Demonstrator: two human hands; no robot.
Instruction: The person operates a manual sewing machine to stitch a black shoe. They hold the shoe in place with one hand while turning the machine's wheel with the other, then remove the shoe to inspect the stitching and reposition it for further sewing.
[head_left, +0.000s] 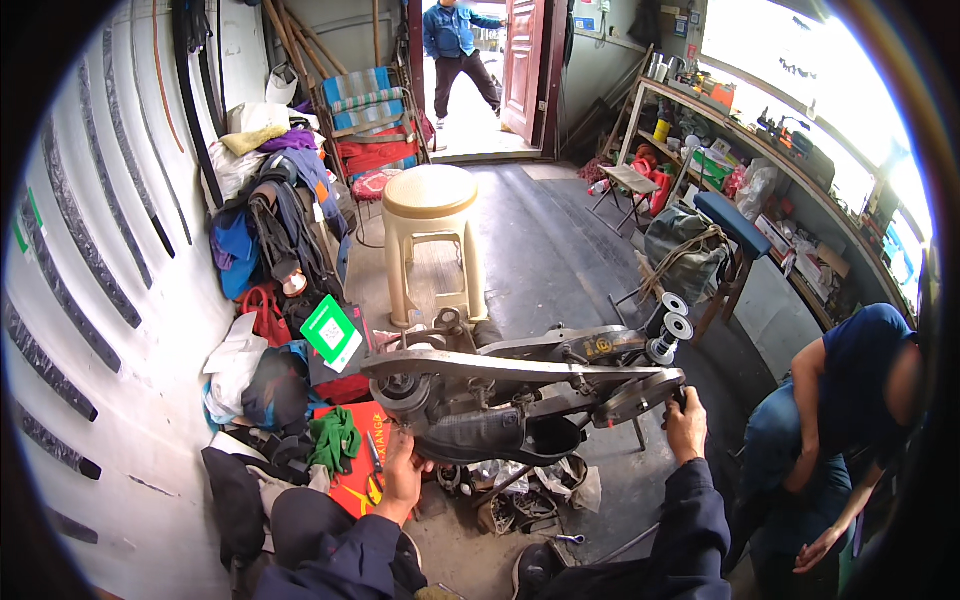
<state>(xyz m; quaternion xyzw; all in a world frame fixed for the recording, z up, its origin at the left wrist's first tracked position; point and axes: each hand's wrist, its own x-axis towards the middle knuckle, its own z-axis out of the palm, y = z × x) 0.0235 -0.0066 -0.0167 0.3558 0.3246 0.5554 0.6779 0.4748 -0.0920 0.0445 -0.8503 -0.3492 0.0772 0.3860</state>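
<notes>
At the far-reaching dark and silver metal sewing machine [520,371], gripping the toe end of a black shoe [468,434] with the left hand [404,470], thumb and fingers bent around it, only partly closed. With the right hand [687,430], curled nearly tight around a small dark handle [680,398] at the rim of a round metal wheel [637,396]; cannot see every finger. Beneath the long silver arm, shoe lying lengthwise, toe to the left, opening to the right. At the machine's right end, silvery thread spools [679,327]. Just beyond, a cream plastic stool [431,198] with a round tan seat. To the left, a green-and-white card [331,334]; lower, a flat red sheet [348,492] bearing yellow-handled scissors [374,488] beside a crumpled green cloth [336,438]. Close by on the right, a seated person in dark blue [866,372]; in the doorway, a standing person in a blue jacket [450,35].
</notes>
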